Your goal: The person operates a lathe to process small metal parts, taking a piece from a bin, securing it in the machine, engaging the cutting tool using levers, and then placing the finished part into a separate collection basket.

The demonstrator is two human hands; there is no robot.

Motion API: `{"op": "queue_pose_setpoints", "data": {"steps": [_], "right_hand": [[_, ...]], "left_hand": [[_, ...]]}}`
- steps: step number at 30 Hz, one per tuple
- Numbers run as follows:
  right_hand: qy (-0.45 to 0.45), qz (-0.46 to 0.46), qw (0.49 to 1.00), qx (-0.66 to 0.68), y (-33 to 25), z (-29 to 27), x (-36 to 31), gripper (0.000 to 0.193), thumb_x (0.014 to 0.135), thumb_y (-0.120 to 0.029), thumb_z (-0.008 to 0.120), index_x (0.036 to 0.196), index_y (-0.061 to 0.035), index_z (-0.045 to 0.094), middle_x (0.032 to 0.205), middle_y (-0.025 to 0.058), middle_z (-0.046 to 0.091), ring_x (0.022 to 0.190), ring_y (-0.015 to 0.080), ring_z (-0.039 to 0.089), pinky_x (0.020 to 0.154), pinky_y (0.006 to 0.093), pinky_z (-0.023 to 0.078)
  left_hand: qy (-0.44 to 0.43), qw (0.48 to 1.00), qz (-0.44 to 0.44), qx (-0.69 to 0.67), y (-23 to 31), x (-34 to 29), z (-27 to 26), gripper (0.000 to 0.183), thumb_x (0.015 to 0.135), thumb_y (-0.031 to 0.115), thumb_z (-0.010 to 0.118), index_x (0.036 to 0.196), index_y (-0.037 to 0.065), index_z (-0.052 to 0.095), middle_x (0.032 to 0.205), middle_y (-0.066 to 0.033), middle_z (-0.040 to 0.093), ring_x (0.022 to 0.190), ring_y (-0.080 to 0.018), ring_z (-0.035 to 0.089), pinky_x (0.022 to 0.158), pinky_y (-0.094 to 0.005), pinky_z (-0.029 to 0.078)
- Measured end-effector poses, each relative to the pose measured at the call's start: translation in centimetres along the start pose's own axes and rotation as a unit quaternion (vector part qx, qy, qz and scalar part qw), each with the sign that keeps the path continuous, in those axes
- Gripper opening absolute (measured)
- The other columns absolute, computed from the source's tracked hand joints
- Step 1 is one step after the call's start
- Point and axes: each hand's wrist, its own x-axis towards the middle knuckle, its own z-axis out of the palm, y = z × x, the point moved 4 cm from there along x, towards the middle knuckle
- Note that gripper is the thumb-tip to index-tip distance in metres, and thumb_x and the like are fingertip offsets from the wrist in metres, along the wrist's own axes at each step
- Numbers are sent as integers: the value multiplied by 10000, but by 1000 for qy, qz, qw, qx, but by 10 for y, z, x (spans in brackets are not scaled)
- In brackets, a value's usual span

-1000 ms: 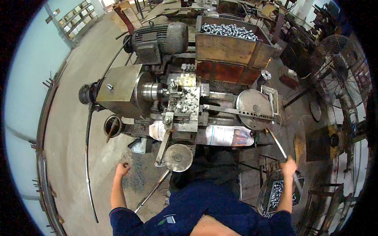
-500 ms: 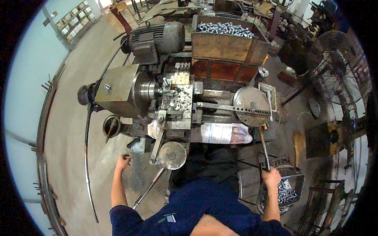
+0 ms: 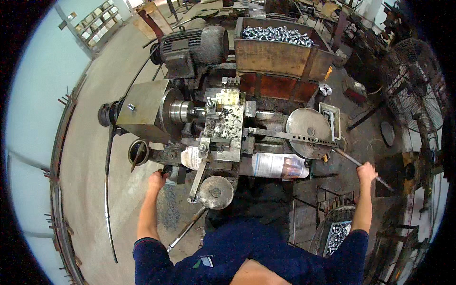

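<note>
My right hand (image 3: 366, 172) is wrapped round a long metal lever (image 3: 349, 157) that runs out from the large round disc (image 3: 309, 132) at the lathe's right. My left hand (image 3: 156, 181) is closed at a short dark handle (image 3: 164, 172) low on the lathe's near left side; my fingers partly hide it. Between the hands, the cross slide (image 3: 229, 124) is strewn with metal chips, beside the spindle chuck (image 3: 180, 112). A smaller round disc (image 3: 215, 192) with a second lever (image 3: 187, 230) sits near my body, untouched.
A brown metal bin (image 3: 270, 57) of shiny small parts stands behind the lathe. Beside my right forearm a basket (image 3: 338, 237) holds more parts. An electric motor (image 3: 194, 50) sits at the back left, a handwheel (image 3: 138, 152) below, a large fan (image 3: 412, 85) at far right.
My right hand has swung the long lever outward to the right and up. My left hand has moved up and right to the dark handle. The whole view has shifted slightly.
</note>
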Motion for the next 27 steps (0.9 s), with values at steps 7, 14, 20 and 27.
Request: {"op": "queue_pose_setpoints", "data": {"steps": [7, 14, 20, 27], "right_hand": [[37, -22, 999, -28, -49, 7, 49, 306, 766, -261, 487, 1002, -94, 590, 1058, 89, 599, 1046, 284, 531, 895, 581, 308], [171, -20, 982, 79, -45, 22, -8, 667, 649, -199, 603, 1265, -56, 395, 1318, 128, 393, 1278, 309, 284, 986, 580, 243], [146, -183, 932, 276, -92, -42, -86, 652, 576, -174, 667, 1191, -37, 503, 1321, 200, 392, 1223, 329, 372, 990, 427, 321], [202, -627, 599, 456, -282, -234, -199, 498, 515, -163, 640, 993, -29, 601, 1015, 160, 588, 965, 337, 540, 863, 407, 417]], "left_hand": [[23, 997, -72, 15, -81, 7, 89, 413, 763, 444, 597, 857, 43, 568, 819, -198, 627, 786, -358, 615, 663, -447, 491], [13, 999, -40, 15, -22, -4, 39, 426, 741, 309, 638, 1036, 27, 516, 938, -201, 611, 885, -358, 590, 729, -441, 483], [-168, 946, -40, -275, -31, -42, 18, 498, 750, 140, 633, 1192, -19, 470, 802, -162, 629, 664, -229, 625, 606, -355, 514], [97, 963, 59, -246, -35, -44, -174, 330, 817, 135, 569, 1109, -17, 558, 811, -151, 643, 633, -186, 612, 633, -304, 484]]}}
